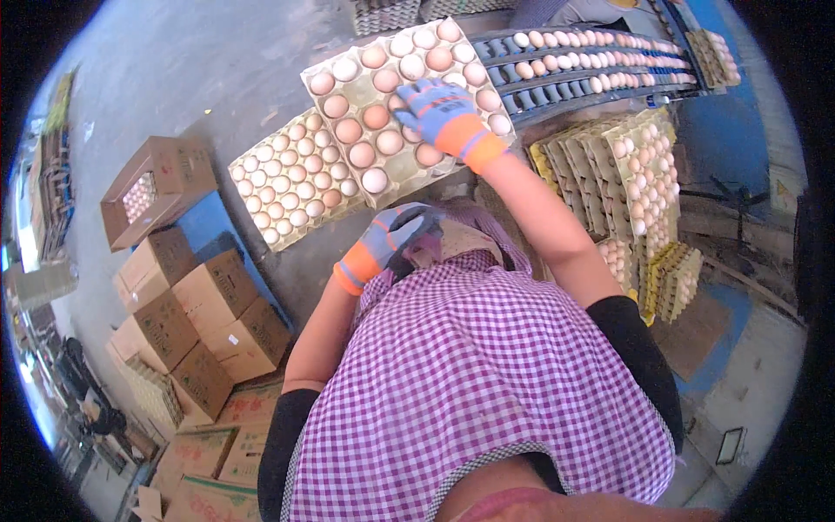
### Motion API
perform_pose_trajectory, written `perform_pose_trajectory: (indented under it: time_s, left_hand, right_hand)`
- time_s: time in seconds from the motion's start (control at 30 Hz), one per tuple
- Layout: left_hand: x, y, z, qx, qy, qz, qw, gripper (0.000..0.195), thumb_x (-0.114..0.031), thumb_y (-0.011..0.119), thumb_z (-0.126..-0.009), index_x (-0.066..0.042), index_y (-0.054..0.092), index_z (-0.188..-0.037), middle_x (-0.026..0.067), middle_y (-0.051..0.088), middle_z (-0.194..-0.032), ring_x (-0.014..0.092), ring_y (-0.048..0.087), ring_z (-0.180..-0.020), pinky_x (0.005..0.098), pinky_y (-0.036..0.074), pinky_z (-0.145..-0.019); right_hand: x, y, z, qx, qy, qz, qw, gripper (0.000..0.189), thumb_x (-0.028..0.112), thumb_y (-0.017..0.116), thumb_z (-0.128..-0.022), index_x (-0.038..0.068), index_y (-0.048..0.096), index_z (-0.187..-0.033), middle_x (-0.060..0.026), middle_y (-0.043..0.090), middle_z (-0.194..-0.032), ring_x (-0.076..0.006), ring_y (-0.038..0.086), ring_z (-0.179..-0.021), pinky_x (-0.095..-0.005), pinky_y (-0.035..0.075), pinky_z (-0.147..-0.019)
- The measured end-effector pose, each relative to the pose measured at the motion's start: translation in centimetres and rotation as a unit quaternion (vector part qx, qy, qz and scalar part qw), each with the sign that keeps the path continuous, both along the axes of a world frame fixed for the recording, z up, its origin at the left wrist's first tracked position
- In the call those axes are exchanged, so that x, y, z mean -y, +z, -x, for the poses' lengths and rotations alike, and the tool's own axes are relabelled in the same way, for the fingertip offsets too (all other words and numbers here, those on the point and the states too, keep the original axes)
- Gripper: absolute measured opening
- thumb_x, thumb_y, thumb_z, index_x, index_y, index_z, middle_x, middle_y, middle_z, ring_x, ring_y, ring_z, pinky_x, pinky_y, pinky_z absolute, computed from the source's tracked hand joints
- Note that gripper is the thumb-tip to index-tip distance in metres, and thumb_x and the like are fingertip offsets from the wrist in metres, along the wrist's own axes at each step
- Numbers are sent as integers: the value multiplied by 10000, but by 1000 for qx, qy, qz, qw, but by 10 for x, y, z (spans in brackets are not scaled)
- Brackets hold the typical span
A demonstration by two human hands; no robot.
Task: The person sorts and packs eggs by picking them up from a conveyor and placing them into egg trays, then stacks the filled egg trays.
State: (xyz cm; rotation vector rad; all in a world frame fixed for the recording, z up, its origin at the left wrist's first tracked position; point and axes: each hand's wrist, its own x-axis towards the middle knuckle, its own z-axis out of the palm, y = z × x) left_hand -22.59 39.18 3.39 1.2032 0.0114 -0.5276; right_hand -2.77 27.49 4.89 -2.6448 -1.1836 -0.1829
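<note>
My right hand (450, 114), in a grey-blue knit glove with an orange cuff, reaches over a pulp egg tray (400, 171). Its fingertips are at a brown egg (395, 102), and whether they grip it is unclear. White and brown eggs fill most of that tray, with a few bare cups showing. My left hand (408, 228), gloved alike, is bent close against the front of my purple checked apron (483, 339); its fingers are partly hidden, so what it holds cannot be seen. Left of the near tray lies a second egg tray (293, 173), full of eggs.
A conveyor (554, 98) carries rows of eggs at upper right. Stacked egg trays (587, 176) stand to my right. Cardboard boxes (215, 287) are piled at left, beside an open box (176, 176) with eggs inside. Part of another person (587, 13) shows beyond the conveyor.
</note>
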Motion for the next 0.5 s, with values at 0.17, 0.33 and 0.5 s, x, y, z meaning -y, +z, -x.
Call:
perform_pose_trajectory:
  time_s: [0.17, 0.33, 0.5]
  left_hand:
    - [-22, -9, 16, -37, 72, 18, 997, 376, -264, 505, -1012, 18, 632, -1225, 105, 687, -1098, 168, 667, -934, 301, 517, -856]
    - [-34, 11, 10, -23, 82, -33, 996, 386, -262, 467, -1018, 21, 633, -1222, 106, 692, -1086, 173, 664, -964, 306, 518, -873]
    - [-37, 27, -7, -26, 135, 24, 990, 390, -261, 488, -995, 34, 636, -1203, 142, 686, -1133, 224, 646, -1034, 337, 506, -929]
  right_hand:
    - [-32, -8, -3, -32, -32, 98, 994, 281, 351, 525, -949, 122, 633, -1068, -128, 692, -1005, -321, 668, -943, -456, 538, -772]
    - [-32, -7, -15, -70, -74, 20, 995, 329, 397, 528, -951, 108, 608, -1086, -143, 690, -991, -320, 686, -892, -473, 535, -748]
    - [-21, 10, -12, -204, -41, 103, 973, 410, 441, 516, -956, 79, 544, -1145, -179, 707, -991, -346, 689, -912, -482, 525, -733]
